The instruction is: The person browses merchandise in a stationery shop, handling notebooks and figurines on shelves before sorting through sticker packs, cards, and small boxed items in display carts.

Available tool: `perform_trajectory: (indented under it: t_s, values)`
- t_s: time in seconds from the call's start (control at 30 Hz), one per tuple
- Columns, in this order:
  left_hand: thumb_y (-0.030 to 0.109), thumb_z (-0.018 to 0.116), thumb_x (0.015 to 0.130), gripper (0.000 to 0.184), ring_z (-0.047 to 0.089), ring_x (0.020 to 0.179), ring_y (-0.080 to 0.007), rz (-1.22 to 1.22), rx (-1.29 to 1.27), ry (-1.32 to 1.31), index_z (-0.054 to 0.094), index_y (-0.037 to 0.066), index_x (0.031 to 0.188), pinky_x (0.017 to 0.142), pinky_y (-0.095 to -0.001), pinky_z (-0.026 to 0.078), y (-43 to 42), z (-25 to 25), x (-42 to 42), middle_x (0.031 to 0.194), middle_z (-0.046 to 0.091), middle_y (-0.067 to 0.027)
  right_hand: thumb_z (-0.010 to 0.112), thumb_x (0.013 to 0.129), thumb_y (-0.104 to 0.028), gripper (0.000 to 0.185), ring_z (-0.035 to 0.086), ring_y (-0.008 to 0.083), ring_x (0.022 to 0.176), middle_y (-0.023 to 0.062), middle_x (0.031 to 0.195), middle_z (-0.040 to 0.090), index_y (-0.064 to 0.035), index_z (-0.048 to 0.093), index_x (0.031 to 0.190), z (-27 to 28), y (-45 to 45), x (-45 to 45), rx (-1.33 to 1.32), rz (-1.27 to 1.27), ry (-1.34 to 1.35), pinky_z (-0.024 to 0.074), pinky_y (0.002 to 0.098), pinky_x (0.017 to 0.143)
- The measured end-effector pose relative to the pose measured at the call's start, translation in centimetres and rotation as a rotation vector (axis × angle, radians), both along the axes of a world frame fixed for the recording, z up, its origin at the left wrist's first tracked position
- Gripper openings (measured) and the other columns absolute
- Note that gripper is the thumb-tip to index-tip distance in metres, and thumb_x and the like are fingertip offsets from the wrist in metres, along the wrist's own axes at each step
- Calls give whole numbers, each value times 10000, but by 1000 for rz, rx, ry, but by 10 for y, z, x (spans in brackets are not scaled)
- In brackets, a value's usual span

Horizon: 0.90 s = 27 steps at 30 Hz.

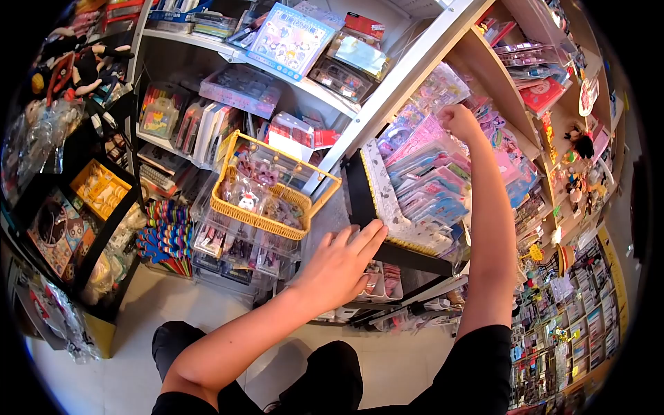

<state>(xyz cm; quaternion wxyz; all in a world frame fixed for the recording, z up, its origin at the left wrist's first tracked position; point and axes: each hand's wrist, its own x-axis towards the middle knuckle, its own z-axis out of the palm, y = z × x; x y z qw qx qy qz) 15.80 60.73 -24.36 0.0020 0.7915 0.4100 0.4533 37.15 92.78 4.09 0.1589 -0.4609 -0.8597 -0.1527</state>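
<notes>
My left hand (337, 266) is open, its fingers stretched out with the tips by the near corner of a bin with a pale patterned lining (391, 214). Upright rows of flat plastic-wrapped packets (432, 187) fill this bin, mostly blue, pink and clear. Farther back in it, my right hand (460, 123) has its fingers curled down at the upper edge of a pink packet (418, 142). Its fingertips are partly hidden, and the forearm covers some packets on the right.
A yellow wicker basket (259, 223) holding small wrapped items stands left of the bin, on clear plastic drawers (228, 242). Behind are white shelves (311, 90) with boxed goods. Dark display boxes (111, 221) stand at left. Wooden shelves (501, 104) rise at right.
</notes>
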Motion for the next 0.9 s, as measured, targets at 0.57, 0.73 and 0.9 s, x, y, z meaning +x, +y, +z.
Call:
perform_trajectory:
  t_s: [0.57, 0.73, 0.9]
  values:
    - [186, 737, 825, 794, 485, 1249, -364, 5, -16, -8, 368, -14, 1499, 985, -473, 455, -1, 3, 2, 1510, 376, -133, 794, 751, -607, 803, 673, 292, 1042, 227, 1093, 701, 92, 688, 1132, -4, -23, -21, -144, -270, 149, 534, 431, 879]
    - [193, 734, 837, 785, 485, 1247, -367, -1, -20, -7, 367, -13, 1500, 990, -477, 452, 0, 3, 3, 1511, 376, -133, 762, 739, -692, 978, 662, 329, 1093, 286, 1160, 671, 148, 619, 1219, -11, -58, -29, -274, -410, 270, 526, 456, 899]
    - [196, 733, 840, 783, 483, 1248, -363, 8, -9, -6, 368, -9, 1502, 998, -474, 448, 0, 3, 2, 1511, 376, -129, 751, 758, -679, 991, 670, 319, 1038, 302, 1114, 679, 145, 582, 1282, -10, -35, -16, -287, -278, 253, 533, 455, 861]
